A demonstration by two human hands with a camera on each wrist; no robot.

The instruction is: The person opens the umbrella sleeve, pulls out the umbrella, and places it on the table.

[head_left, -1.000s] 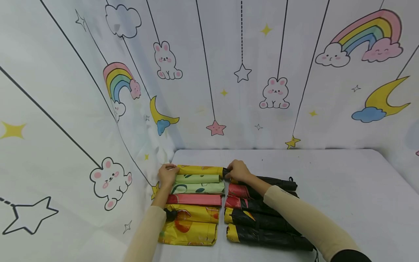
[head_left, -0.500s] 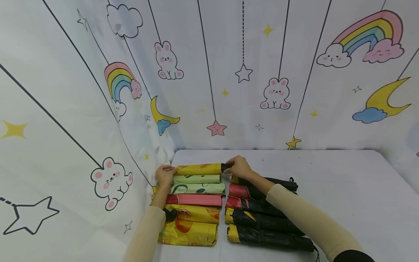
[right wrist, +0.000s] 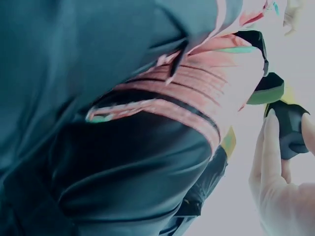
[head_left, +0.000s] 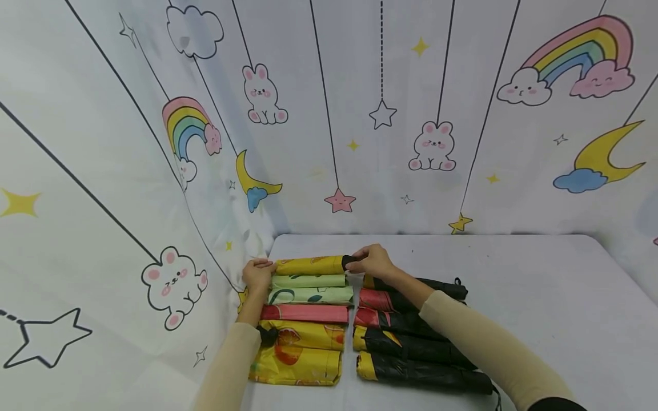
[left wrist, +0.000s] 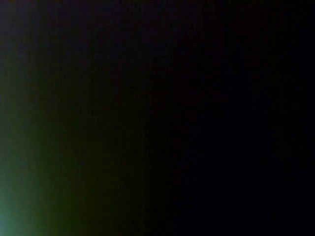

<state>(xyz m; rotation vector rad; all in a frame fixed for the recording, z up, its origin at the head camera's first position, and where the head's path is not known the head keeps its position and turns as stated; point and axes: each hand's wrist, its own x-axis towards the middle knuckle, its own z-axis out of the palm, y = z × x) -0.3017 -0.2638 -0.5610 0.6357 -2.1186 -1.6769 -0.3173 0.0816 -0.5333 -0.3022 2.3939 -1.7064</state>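
Note:
A folding umbrella [head_left: 308, 265] in a yellow fruit-print cover lies at the back of the left column. My left hand [head_left: 257, 275] holds its left end, fingers bent against it. At the other end, my right hand [head_left: 374, 264] pinches the black handle [right wrist: 290, 125] between thumb and fingers, as the right wrist view also shows. Just in front lie two green rolls [head_left: 311, 294], one red roll [head_left: 308, 313] and two yellow fruit-print ones [head_left: 298, 366]. The left wrist view is almost wholly dark.
A second column of black folded umbrellas [head_left: 421, 371] with yellow or red edges lies under my right forearm; their glossy cloth [right wrist: 133, 162] fills much of the right wrist view. The white table [head_left: 540, 319] meets a patterned curtain [head_left: 385, 171] behind and at left.
Both hands have shifted slightly left and away from me, and the yellow umbrella has moved along with them. The other rolls stay where they were.

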